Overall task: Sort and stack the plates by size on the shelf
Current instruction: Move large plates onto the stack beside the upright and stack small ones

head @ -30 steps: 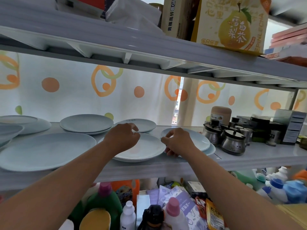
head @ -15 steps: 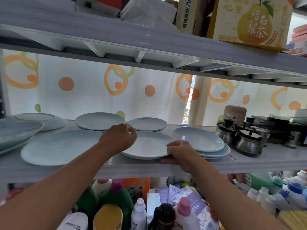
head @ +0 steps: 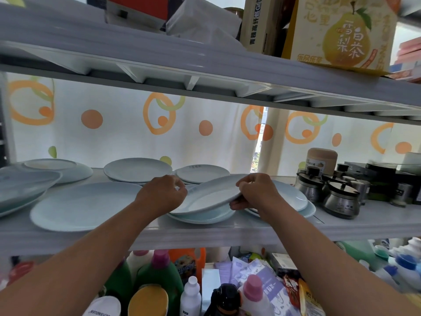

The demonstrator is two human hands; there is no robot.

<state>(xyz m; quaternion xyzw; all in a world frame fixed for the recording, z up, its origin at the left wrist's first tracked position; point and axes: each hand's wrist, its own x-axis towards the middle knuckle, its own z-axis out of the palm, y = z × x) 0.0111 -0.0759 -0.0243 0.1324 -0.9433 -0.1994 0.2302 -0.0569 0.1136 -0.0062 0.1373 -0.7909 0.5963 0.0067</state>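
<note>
Both hands, left hand (head: 162, 194) and right hand (head: 257, 193), hold tilted plate (head: 210, 194).

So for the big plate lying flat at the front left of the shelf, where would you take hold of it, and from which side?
Grip the large plate by its thin rim at the front edge, coming from the open shelf front. It lies flat, so fingers probably need to slip under the overhanging lip, thumb on top. Its right rim is crowded by the left hand and the tilted plate, also held by the right hand.

left hand (head: 160, 195) hides tilted plate's (head: 211, 195) near rim; contact perhaps there.
</note>
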